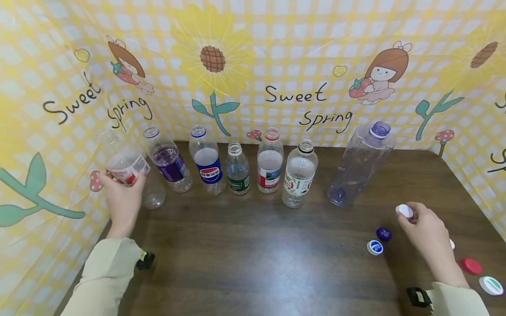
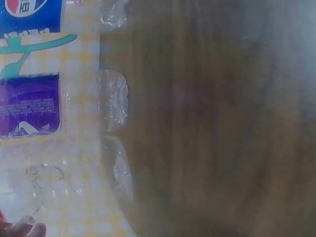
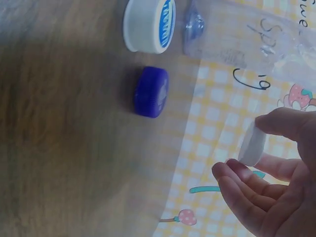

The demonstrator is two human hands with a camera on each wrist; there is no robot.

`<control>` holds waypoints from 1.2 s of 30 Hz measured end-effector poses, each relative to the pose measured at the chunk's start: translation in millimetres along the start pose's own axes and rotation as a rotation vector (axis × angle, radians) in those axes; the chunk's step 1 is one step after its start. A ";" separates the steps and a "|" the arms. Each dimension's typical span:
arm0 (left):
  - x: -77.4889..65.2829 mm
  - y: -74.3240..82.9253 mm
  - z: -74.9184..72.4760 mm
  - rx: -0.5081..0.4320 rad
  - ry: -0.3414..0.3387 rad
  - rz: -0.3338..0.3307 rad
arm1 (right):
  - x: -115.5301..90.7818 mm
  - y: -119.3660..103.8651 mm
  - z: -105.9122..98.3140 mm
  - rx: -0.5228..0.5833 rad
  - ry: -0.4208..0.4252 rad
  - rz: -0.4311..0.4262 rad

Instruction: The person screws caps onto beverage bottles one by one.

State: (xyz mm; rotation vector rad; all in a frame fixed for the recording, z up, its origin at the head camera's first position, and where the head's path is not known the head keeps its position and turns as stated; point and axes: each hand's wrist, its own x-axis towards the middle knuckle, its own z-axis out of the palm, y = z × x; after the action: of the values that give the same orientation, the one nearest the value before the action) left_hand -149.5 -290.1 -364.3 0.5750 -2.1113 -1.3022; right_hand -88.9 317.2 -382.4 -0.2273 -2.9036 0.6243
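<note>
My left hand (image 1: 124, 199) grips a clear plastic bottle (image 1: 155, 193) with a red and white label, at the far left of the table. The bottle has no cap on its neck. Only fingertips (image 2: 27, 229) of that hand show in the left wrist view, at the bottom corner. On the right side, my right hand (image 1: 431, 232) pinches a white bottle cap (image 1: 404, 211) between thumb and fingers, raised above the table. Close by that hand lie a dark blue cap (image 1: 384, 234) and a white cap with a blue top (image 1: 375, 247).
Uncapped bottles line the back: purple-labelled (image 1: 170, 164), Pepsi (image 1: 208, 171), small green-labelled (image 1: 238, 180), red-ringed (image 1: 270, 171), black-ringed (image 1: 300, 177) and a tall purplish one (image 1: 356, 169). A red cap (image 1: 472, 266) and green-and-white cap (image 1: 491, 285) lie right. Patterned cloth (image 1: 292, 52) hangs behind.
</note>
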 end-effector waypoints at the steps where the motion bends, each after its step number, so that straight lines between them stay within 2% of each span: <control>1: -2.2 -0.5 -1.0 0.003 0.009 0.005 | -0.1 -1.7 -0.2 0.006 0.004 0.004; 7: -17.2 0.6 -6.4 -0.013 0.045 0.028 | -0.1 -9.5 -1.2 0.040 0.041 0.003; 12: -31.5 4.8 -7.5 -0.011 0.050 0.086 | -0.9 -16.7 -2.5 0.062 0.095 0.004; 20: -53.3 16.4 -2.0 -0.028 -0.016 0.155 | 2.1 -29.5 -7.8 0.088 0.208 0.020; 23: -62.9 23.5 2.6 -0.013 -0.044 0.219 | 2.8 -34.3 -10.1 0.098 0.221 0.003; 28: -80.9 35.4 15.6 -0.020 -0.144 0.341 | 2.4 -46.6 -11.8 0.122 0.229 -0.034; 31: -92.9 41.5 25.9 -0.039 -0.236 0.384 | 2.1 -54.9 -11.7 0.132 0.241 -0.056; 36: -116.0 48.9 47.6 -0.020 -0.387 0.451 | 1.2 -68.0 -12.4 0.158 0.236 -0.079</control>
State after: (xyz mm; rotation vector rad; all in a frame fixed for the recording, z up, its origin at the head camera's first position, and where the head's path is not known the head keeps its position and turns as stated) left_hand -99.1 -165.3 -366.3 -0.1797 -2.3455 -1.2349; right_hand -95.4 261.0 -342.7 -0.1526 -2.6098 0.7543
